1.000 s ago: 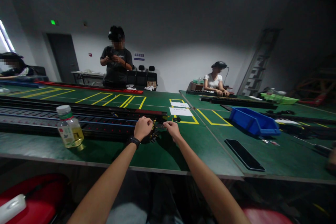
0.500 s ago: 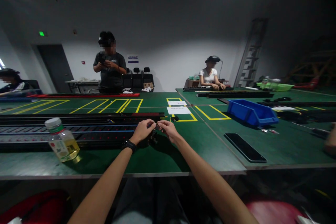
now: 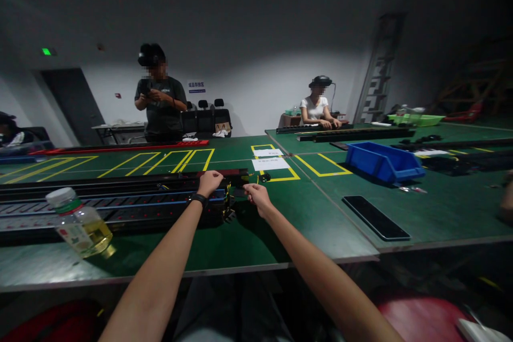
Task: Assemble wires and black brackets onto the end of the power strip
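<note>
Green table spans right hand to phone and front edge. Left hand over bars; both hands' fingers pinched, any hold unreadable.

The one camera is worn up on the head. It looks forward and down, across the green bench to the far wall. The left hand and right hand are near it, just below the middle of the view.

Left hand over black rails, right hand (curled) beside
</note>
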A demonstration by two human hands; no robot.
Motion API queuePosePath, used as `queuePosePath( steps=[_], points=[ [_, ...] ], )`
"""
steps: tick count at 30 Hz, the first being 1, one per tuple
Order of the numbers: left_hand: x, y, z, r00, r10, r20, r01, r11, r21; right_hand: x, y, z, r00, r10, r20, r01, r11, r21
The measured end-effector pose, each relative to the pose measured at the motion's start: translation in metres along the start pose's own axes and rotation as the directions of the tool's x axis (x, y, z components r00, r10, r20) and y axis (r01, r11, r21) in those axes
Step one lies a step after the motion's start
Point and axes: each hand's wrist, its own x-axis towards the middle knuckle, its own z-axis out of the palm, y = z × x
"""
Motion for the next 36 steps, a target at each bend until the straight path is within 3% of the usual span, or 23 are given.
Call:
queuePosePath(
  steps=[9,36],
  points=[
    [0.013,0.004,0.016,0.99,-0.06,0.125,0.038,0.984,0.176,-0.004,-0.005,0.007,1.0,-0.01,-0.012,0.009,0.997,-0.076],
    [0.015,0.005,0.01,0.987,0.024,0.157,-0.078,0.935,0.346,-0.012,-0.014,0.008,0.999,0.003,0.048,0.006,0.982,-0.187]
  ],
)
